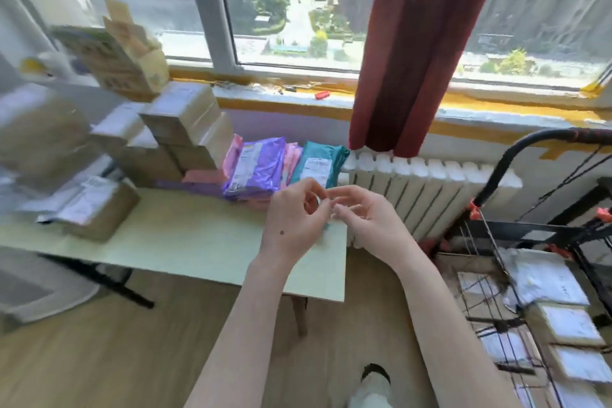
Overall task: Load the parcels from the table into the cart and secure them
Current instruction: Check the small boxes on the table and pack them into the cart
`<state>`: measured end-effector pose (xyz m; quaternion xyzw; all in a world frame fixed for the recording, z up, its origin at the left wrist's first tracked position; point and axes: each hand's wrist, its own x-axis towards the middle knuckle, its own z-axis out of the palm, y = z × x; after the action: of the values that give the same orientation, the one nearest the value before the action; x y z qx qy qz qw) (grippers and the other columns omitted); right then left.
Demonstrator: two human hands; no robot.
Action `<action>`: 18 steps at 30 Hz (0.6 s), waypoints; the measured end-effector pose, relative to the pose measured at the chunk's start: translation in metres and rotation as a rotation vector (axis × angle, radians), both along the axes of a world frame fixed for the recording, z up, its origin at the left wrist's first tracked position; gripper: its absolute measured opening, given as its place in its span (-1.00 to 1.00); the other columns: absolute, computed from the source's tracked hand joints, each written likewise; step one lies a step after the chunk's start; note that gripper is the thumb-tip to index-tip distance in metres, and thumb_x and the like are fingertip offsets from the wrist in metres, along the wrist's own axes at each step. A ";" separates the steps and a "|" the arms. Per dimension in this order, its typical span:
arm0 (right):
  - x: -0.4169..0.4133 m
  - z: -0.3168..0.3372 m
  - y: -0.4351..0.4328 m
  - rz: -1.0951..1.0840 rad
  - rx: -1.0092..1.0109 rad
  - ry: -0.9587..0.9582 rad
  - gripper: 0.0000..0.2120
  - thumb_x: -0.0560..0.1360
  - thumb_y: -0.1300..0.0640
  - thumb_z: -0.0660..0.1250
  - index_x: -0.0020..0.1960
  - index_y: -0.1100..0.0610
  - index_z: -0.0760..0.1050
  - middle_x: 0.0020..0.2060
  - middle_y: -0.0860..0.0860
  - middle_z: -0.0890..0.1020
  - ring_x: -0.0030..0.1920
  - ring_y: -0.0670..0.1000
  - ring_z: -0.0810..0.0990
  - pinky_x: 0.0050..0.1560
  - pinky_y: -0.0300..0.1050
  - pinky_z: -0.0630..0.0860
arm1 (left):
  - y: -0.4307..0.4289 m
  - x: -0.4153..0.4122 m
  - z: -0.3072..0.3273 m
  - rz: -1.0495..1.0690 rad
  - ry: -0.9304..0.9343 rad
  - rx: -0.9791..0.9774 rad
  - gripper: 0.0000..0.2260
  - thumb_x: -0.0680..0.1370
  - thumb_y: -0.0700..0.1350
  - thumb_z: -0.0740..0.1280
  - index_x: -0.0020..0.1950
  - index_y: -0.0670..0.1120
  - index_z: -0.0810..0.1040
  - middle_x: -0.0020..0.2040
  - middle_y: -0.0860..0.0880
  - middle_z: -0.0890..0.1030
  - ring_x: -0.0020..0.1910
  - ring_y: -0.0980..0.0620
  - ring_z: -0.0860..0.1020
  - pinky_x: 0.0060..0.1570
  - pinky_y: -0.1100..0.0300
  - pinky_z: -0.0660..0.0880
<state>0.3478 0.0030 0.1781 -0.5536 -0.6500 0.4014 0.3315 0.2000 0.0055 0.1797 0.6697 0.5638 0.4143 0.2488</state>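
Pale green table point(185, 242) under a big window point(298, 10), wood floor point(99, 358) below, white radiator point(430, 189) on the wall to the right w/ a dark red curtain point(417, 43) hanging down to its top. Yellow-edged sill point(298, 99) has small bits on it, incl. a red one; too blurred to name.

My left hand point(294, 219) and right hand point(367, 215) are up together over the table's right end, fingertips touching, fingers curled loosely. Can't tell if they pinch anything; no parcel in either.

Parcels: brown boxes point(185, 129) stacked at the table's back left, approx. 6+ but blur stops a real count. One box w/ label point(96, 209) sits alone near the front left. Soft mailers lean in a row just beyond my hands: purple bag point(255, 169), pink ones point(293, 159) beside it, teal bag point(321, 162) at the right, touching the radiator end. Flat pink & purple packs lie under the box stack. A printed carton point(112, 56) w/ open flaps tops the pile at the rear left.

Cart point(530, 242) stands right of the table, black frame, red clips, black cords across it. Inside lie approx. 5 labelled boxes point(569, 321), white tops up. My shoe point(374, 381) shows on the floor betw. table and cart.
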 end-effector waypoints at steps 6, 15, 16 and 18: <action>-0.092 0.005 0.025 0.208 0.037 0.064 -0.76 0.55 0.24 0.31 0.00 -0.12 0.54 -0.10 -0.17 0.64 -0.14 -0.11 0.61 -0.11 -0.32 0.50 | -0.013 -0.083 0.001 0.269 -0.058 0.018 -0.89 0.45 -0.19 0.43 -0.25 -0.06 0.55 -0.42 0.07 0.53 -0.39 0.15 0.49 -0.35 0.37 0.40; -0.164 -0.004 0.089 0.395 0.038 0.052 -0.79 0.56 0.16 0.31 0.15 -0.04 0.57 -0.03 -0.10 0.66 -0.07 -0.09 0.61 -0.12 -0.29 0.51 | 0.021 -0.153 0.005 0.508 -0.049 -0.004 -0.92 0.47 -0.19 0.38 -0.22 -0.09 0.56 -0.40 0.08 0.53 -0.35 0.17 0.50 -0.35 0.42 0.38; -0.169 -0.003 0.097 0.402 0.029 0.059 -0.78 0.56 0.15 0.29 0.13 -0.08 0.57 -0.04 -0.12 0.66 -0.07 -0.08 0.62 -0.18 -0.27 0.52 | 0.028 -0.158 0.006 0.531 -0.058 -0.010 -0.93 0.47 -0.19 0.38 -0.22 -0.09 0.57 -0.39 0.08 0.53 -0.34 0.18 0.49 -0.35 0.43 0.38; -0.179 0.001 0.113 0.406 0.008 0.094 -0.74 0.55 0.18 0.28 0.03 -0.19 0.57 -0.09 -0.22 0.65 -0.08 -0.12 0.62 -0.21 -0.23 0.53 | 0.044 -0.167 0.006 0.568 -0.071 -0.018 -0.93 0.48 -0.20 0.38 -0.21 -0.09 0.57 -0.38 0.08 0.53 -0.34 0.20 0.49 -0.34 0.45 0.38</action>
<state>0.1689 0.1160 0.1792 -0.3906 -0.7335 0.4829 0.2760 0.0325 0.0498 0.1855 0.4676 0.7234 0.4857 0.1484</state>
